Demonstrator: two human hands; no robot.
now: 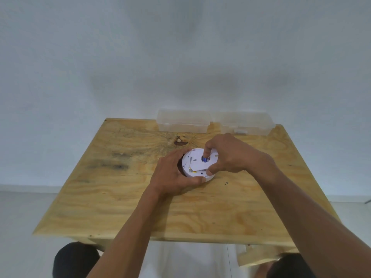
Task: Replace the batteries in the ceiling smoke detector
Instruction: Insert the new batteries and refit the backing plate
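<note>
A wooden table (124, 207) stands against a pale grey wall (140, 57), and its top is light plywood with wavy grain lines. There are dark smudges (118, 166) on the left part of the top and a brown knot (180, 140) near the middle of the far side. A bit of pale floor (22, 217) shows to the left of the table. Two clear plastic boxes sit along the far edge, side by side: the left box (183, 120) is near the middle of that edge and the right box (248, 123) is close to the far right corner. Both have their lids shut. The smoke detector (195, 167) is a round white disc that lies near the middle of the table, a little toward the far side. Its back faces up, and a flat white cover (202, 160) lies tilted on top of it. The left hand (172, 175) wraps around the left and near rim of the smoke detector, with the thumb along the near side, and holds it. The right hand (228, 155) comes from the right with curled fingers and pinches a small blue battery (204, 158) in the round hole of the cover. Two tiny dark specks (226, 183) lie on the wood just to the right of the smoke detector. Dark knees (76, 259) show below the near edge.
</note>
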